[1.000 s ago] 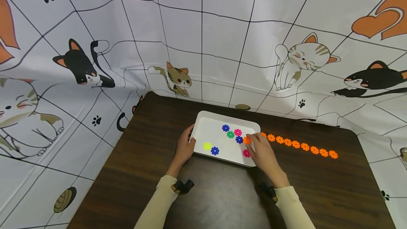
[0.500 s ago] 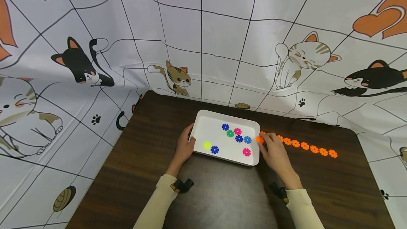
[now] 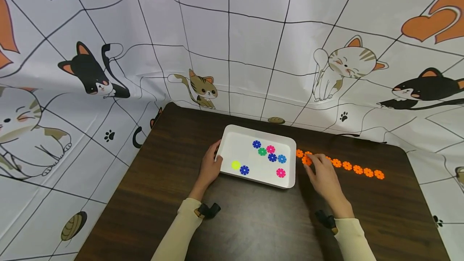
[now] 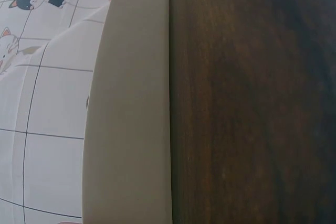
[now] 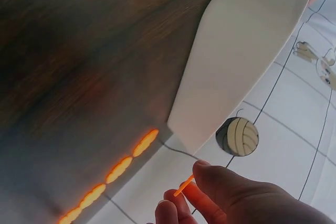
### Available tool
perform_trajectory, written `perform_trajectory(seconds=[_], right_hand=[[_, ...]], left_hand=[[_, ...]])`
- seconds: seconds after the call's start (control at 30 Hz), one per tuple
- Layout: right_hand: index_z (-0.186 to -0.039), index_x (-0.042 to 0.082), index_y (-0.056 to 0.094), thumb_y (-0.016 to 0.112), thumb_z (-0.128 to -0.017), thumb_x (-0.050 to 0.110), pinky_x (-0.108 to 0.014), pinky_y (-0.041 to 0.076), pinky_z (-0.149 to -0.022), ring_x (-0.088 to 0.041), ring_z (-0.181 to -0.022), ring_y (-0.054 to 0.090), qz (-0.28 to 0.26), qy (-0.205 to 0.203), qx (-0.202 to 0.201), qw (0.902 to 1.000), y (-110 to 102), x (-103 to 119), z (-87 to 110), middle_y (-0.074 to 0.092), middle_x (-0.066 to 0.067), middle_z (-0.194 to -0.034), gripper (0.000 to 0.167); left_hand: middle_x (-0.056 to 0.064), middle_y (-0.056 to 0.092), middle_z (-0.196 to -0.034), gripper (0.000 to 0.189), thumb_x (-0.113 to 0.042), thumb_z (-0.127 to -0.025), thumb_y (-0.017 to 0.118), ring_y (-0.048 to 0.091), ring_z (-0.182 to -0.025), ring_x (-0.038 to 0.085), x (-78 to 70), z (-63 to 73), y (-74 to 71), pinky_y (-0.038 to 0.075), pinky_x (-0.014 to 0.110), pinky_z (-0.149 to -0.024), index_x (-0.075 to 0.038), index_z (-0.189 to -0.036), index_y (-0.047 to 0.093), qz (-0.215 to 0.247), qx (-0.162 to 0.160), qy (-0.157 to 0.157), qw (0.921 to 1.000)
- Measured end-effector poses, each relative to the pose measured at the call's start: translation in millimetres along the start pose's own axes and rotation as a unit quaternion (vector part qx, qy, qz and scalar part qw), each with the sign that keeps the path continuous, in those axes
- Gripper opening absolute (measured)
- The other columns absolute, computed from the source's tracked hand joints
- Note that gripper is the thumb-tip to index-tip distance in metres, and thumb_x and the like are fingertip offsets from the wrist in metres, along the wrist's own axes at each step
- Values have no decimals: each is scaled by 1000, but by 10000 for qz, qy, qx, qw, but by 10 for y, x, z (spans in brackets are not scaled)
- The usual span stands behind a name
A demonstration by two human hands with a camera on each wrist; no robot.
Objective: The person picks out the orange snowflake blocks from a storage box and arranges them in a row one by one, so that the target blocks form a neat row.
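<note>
My left hand (image 3: 211,162) grips the left end of a white rectangular tray (image 3: 239,142), thumb over the rim. Between the thumb and fingers of my right hand (image 3: 325,175) is an orange notched plastic disc (image 3: 306,160); the right wrist view shows this disc (image 5: 184,185) edge-on. That hand is just right of the tray, over a row of matching orange discs (image 3: 346,166) on the table, and hides part of the row. Inside the tray lie dark blue, green (image 3: 262,152), pink (image 3: 280,173), light blue (image 3: 282,159) and yellow (image 3: 236,165) discs.
The dark wooden table (image 3: 174,172) bears the tray and the disc row, which runs rightward from the tray. A white cat-print sheet (image 3: 253,51) hangs behind and beside the table. In the left wrist view, the tray's side wall (image 4: 128,108) fills the middle.
My right hand has moved right, out of the tray, carrying the orange disc over the row. A light blue disc now shows where that disc was. My left hand keeps its grip.
</note>
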State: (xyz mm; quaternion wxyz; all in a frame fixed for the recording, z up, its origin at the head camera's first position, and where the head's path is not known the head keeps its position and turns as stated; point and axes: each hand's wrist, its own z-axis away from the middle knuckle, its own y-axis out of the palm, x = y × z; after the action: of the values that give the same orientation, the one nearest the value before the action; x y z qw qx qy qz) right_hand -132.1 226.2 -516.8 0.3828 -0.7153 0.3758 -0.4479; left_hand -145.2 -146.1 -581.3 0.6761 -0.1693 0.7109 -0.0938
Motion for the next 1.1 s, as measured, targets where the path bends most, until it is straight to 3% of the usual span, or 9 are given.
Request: perform_trajectory(seconds=[0.4, 1.1], right_hand=[[-125, -9, 64, 70, -93, 6, -61, 47, -87, -47, -101, 58, 73, 132, -14, 9999, -97, -225, 82, 61, -29, -112, 37], [-131, -12, 58, 63, -98, 11, -63, 47, -82, -51, -104, 54, 202, 979, 515, 9937, -207, -765, 169, 52, -36, -122, 40]], left_hand=[[19, 56, -145, 57, -1, -97, 44, 56, -124, 36, -22, 30, -8, 48, 53, -104, -9, -154, 44, 7, 27, 57, 10000], [17, 55, -146, 58, -2, -97, 44, 55, -124, 33, -3, 16, -5, 47, 52, -105, -11, -154, 44, 1, 18, 2, 10000]])
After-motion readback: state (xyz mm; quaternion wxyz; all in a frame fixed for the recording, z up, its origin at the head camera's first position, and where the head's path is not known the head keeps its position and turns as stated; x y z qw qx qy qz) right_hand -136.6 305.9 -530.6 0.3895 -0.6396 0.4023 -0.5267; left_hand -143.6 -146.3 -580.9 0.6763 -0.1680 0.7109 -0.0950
